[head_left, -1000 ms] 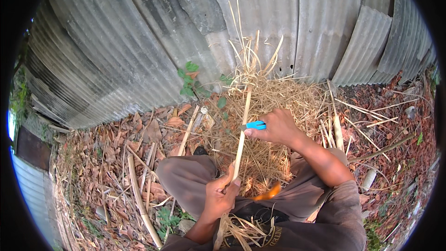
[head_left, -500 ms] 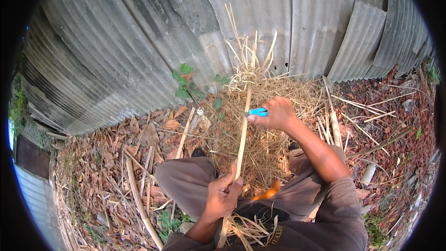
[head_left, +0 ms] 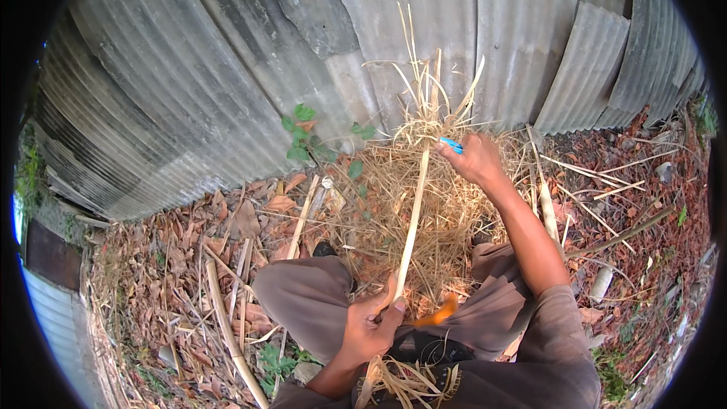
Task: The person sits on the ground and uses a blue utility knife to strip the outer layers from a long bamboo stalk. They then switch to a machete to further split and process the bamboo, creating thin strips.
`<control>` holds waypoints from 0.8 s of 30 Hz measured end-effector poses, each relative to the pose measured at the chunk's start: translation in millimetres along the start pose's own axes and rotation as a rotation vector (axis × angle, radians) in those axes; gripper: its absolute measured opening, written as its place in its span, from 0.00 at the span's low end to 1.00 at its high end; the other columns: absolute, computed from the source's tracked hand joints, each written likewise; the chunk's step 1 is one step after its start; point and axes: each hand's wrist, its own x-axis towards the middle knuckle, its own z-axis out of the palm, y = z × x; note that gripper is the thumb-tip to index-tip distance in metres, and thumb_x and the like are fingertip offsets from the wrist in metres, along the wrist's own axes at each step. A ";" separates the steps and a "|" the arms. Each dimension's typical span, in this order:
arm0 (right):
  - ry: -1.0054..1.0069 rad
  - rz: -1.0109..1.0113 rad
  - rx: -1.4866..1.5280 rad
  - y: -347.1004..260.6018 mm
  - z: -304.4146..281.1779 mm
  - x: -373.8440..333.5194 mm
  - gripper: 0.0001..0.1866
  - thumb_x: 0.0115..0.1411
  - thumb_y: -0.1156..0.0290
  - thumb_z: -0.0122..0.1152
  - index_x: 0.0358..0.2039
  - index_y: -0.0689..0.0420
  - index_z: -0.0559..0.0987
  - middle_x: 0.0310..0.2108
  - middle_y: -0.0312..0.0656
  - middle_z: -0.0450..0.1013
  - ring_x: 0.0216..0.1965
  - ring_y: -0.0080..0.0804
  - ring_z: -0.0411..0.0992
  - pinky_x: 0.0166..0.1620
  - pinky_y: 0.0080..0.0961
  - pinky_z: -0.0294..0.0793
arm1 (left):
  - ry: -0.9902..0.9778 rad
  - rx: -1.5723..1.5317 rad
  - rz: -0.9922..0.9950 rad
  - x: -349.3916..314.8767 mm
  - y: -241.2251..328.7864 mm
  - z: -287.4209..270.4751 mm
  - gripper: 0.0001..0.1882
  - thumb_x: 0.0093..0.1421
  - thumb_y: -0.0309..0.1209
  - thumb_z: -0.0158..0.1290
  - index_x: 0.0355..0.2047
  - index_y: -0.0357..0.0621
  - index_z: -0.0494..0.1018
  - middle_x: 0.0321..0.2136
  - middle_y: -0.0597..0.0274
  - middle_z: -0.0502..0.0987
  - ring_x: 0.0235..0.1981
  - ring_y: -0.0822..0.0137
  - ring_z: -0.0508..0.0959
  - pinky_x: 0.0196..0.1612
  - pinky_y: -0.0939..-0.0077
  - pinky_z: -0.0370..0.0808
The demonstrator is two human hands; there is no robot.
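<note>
A long pale stick, like split bamboo (head_left: 413,220), slants away from my lap toward the metal fence. My left hand (head_left: 372,326) is closed round its near end. Curled shavings (head_left: 433,110) fan out from its far end. My right hand (head_left: 477,157) is closed round a blue-handled tool (head_left: 453,145), which looks like a knife. Its blade is mostly hidden and lies against the stick just below the curls. A bunch of loose pale strips (head_left: 405,380) rests against my shirt. Between my legs shows a blurred orange object (head_left: 439,312); its kind is unclear.
A corrugated metal fence (head_left: 424,23) stands close ahead. Shavings (head_left: 386,204) heap on the ground between my knees. Cut sticks (head_left: 227,326) lie among dry leaves at left, with more sticks (head_left: 547,208) at right. A leafy green plant (head_left: 299,132) grows by the fence.
My right hand has slid the blue-handled tool away from me along the stick, up to the curls. The stick's far end has swung right; my left hand has shifted slightly right, still gripping.
</note>
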 end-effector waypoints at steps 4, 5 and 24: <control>-0.017 -0.085 0.042 -16.2 -11.0 -19.0 0.41 0.48 0.26 0.47 0.13 0.59 0.76 0.10 0.49 0.68 0.18 0.49 0.71 0.27 0.44 0.69 | 0.045 -0.088 -0.048 -3.7 6.4 -1.5 0.21 0.61 0.20 0.49 0.55 0.32 0.66 0.17 0.77 0.63 0.18 0.85 0.58 0.20 0.88 0.54; -0.032 -0.134 0.045 -24.1 -12.3 -28.8 0.41 0.48 0.26 0.48 0.13 0.58 0.76 0.10 0.49 0.67 0.17 0.49 0.71 0.26 0.44 0.69 | 0.060 -0.074 -0.043 -3.7 5.3 -2.1 0.21 0.61 0.20 0.49 0.55 0.32 0.66 0.17 0.77 0.63 0.18 0.85 0.57 0.20 0.88 0.54; 0.122 -0.366 0.056 -20.9 -0.5 -29.8 0.39 0.45 0.26 0.51 0.13 0.56 0.77 0.11 0.47 0.69 0.17 0.48 0.71 0.25 0.41 0.72 | -0.031 0.219 0.302 3.1 7.2 0.7 0.26 0.56 0.17 0.50 0.57 0.31 0.64 0.20 0.71 0.66 0.19 0.84 0.59 0.20 0.89 0.56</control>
